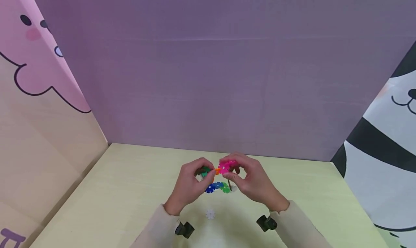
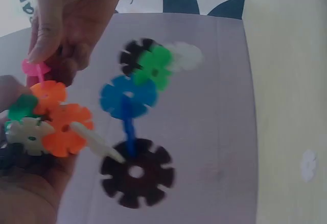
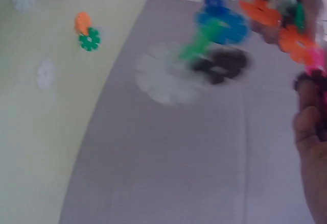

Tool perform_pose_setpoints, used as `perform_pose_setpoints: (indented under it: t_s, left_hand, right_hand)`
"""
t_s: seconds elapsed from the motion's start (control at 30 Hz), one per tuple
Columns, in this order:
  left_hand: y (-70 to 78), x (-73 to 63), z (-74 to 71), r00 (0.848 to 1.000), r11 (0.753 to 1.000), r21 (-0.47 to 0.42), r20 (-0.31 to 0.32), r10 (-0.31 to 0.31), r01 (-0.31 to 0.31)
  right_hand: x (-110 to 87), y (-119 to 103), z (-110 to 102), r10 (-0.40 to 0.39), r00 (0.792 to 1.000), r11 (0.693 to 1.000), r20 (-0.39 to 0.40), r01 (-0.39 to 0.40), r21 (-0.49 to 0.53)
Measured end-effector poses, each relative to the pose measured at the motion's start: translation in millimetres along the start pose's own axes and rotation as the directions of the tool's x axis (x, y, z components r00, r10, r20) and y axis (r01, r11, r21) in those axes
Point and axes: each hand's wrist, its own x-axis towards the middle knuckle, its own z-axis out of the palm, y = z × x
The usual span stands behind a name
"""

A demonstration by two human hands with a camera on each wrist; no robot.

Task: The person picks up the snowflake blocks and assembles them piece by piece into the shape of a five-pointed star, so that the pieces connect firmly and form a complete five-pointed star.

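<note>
Both hands hold up a chain of interlocking plastic snowflake discs. In the head view my left hand (image 1: 190,183) pinches it at the left, near a green disc (image 1: 205,172). My right hand (image 1: 255,179) grips a pink disc (image 1: 224,166) at the right, beside an orange one (image 1: 217,171). Below the fingers hangs the rest of the chain. The left wrist view shows orange discs (image 2: 79,119), a dark brown disc (image 2: 112,170), a blue disc (image 2: 115,99) and a bright green disc (image 2: 159,63) in it. A whitish disc (image 3: 171,76) at its end is blurred.
On the pale tabletop (image 1: 130,190) a loose white disc (image 1: 210,214) lies between the forearms. An orange disc (image 3: 82,22) and a green disc (image 3: 90,39) lie together in the right wrist view. A purple-grey panel (image 1: 208,78) stands behind.
</note>
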Motion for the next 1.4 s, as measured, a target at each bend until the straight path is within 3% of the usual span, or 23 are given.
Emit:
perform_pose_setpoints:
  t_s: [0.13, 0.27, 0.5, 0.57, 0.67, 0.73, 0.8, 0.83, 0.9, 0.93, 1.03, 1.2, 1.4]
  left_hand:
    - [-0.4, 4.9, -5.3, 0.997, 0.996, 0.077, 0.047, -0.056, 0.053]
    - [-2.4, 5.1, -8.1, 0.997, 0.985, 0.167, 0.053, -0.054, 0.045]
    - [-17.9, -1.5, -16.1, 0.993, 0.969, 0.222, -0.055, -0.102, 0.112]
    - [-24.7, -2.5, -20.2, 0.989, 0.964, 0.228, -0.090, -0.121, 0.138]
    - [-36.4, -2.5, -26.2, 0.981, 0.959, 0.228, -0.133, -0.139, 0.167]
    - [-42.0, -2.2, -29.7, 0.975, 0.954, 0.229, -0.157, -0.158, 0.191]
    - [-46.6, -2.2, -32.2, 0.970, 0.952, 0.225, -0.173, -0.170, 0.207]
    - [-48.0, -2.4, -33.0, 0.969, 0.951, 0.224, -0.178, -0.173, 0.211]
    - [-49.8, -3.1, -34.0, 0.966, 0.951, 0.220, -0.185, -0.179, 0.218]
    - [-50.2, -3.6, -34.4, 0.966, 0.951, 0.217, -0.185, -0.180, 0.219]
    - [-50.1, -5.1, -34.8, 0.966, 0.953, 0.206, -0.181, -0.187, 0.223]
    - [-48.4, -6.5, -34.4, 0.963, 0.955, 0.188, -0.187, -0.195, 0.230]
    - [-45.3, -6.8, -32.9, 0.970, 0.962, 0.176, -0.163, -0.183, 0.211]
  right_hand:
    - [3.0, -3, -5, 0.031, 0.999, 0.999, 0.026, -0.030, -0.036]
    - [5.3, -4, -5, 0.053, 0.998, 0.997, 0.038, -0.051, -0.058]
    - [0.7, 2, -8, 0.021, 0.997, 0.996, -0.074, -0.028, -0.088]
    - [-1.6, -8, -11, 0.014, 0.996, 0.997, -0.093, -0.021, -0.069]
    - [-9.6, -11, -6, 0.004, 0.999, 1.000, -0.044, -0.005, -0.030]
    - [-17.0, -7, 2, 0.034, 0.997, 0.999, 0.072, -0.033, -0.007]
    - [-27.8, 11, 16, 0.090, 0.968, 0.996, 0.235, -0.094, 0.004]
    - [-33.5, 20, 24, 0.128, 0.940, 0.991, 0.316, -0.136, 0.003]
    - [-43.0, 28, 38, 0.222, 0.865, 0.972, 0.450, -0.232, -0.033]
    - [-47.4, 32, 46, 0.264, 0.830, 0.961, 0.492, -0.273, -0.055]
    - [-57.8, 38, 66, 0.355, 0.769, 0.931, 0.531, -0.343, -0.126]
    - [-65.3, 42, 86, 0.454, 0.737, 0.891, 0.500, -0.384, -0.243]
    - [-70.4, 48, 91, 0.477, 0.741, 0.879, 0.472, -0.398, -0.263]
